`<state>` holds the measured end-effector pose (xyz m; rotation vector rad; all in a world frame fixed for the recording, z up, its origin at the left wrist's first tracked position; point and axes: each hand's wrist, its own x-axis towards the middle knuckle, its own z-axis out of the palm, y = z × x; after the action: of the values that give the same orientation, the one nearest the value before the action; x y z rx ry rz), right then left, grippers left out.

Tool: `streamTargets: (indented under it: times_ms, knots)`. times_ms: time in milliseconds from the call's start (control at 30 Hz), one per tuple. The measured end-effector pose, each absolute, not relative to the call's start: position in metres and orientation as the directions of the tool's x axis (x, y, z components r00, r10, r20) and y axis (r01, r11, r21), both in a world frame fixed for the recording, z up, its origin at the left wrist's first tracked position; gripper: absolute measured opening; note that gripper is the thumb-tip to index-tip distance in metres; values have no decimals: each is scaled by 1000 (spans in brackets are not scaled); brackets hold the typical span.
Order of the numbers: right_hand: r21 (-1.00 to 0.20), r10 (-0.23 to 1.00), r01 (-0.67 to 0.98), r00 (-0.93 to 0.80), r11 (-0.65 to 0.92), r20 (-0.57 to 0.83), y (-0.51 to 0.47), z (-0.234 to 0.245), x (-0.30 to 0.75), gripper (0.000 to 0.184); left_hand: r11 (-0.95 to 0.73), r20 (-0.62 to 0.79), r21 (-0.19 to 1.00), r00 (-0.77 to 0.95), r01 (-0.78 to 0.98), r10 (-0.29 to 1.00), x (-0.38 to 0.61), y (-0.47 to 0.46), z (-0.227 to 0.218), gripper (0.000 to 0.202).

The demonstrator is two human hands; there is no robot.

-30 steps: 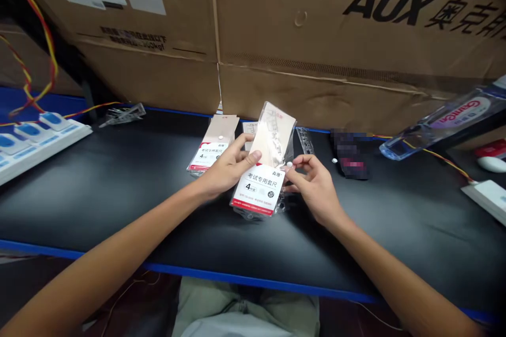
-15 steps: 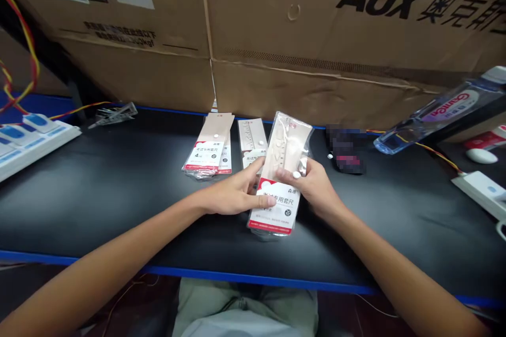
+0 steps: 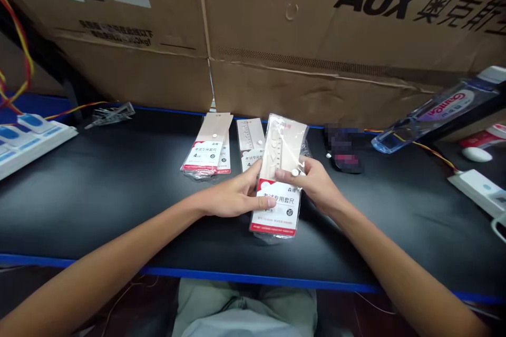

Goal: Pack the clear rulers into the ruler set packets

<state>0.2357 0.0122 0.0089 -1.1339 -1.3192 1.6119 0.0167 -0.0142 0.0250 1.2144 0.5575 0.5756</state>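
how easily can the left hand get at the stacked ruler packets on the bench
Fairly easily, it seems. The left hand sits just in front of the stacked ruler packets, and no object stands between them on the black bench top. It would probably first have to let go of the packet it shares with the right hand.

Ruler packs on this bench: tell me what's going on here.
A person holds a clear-bagged ruler set in both hands above a black workbench. The left hand has its thumb across the printed white card, and the right hand pinches the bag near a white round tab. More packs lie just beyond: an overlapping pair and a single pack.
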Motion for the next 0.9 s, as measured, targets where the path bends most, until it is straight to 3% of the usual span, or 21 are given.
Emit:
streamTargets:
  times_ms: [200, 500, 667, 900]
  knots:
    - [-990, 940, 25, -312, -137, -138, 13, 11, 235, 44, 262, -123, 959, 671, -109, 731, 17, -10, 26, 63]
    - [-941, 885, -244, -455, -234, -102, 20, 26, 251, 33, 204, -119, 963, 403, -175, 907, 14, 1, 23, 37]
    - [-976, 907, -158, -414, -153, -75, 16, 9, 242, 24, 119, -93, 992, 423, -36, 901, 20, -8, 27, 36]
    - [-997, 911, -80, -413, -25, 10, 12, 5, 236, 38, -47, 10, 995, 395, 85, 918, 21, -12, 24, 35]
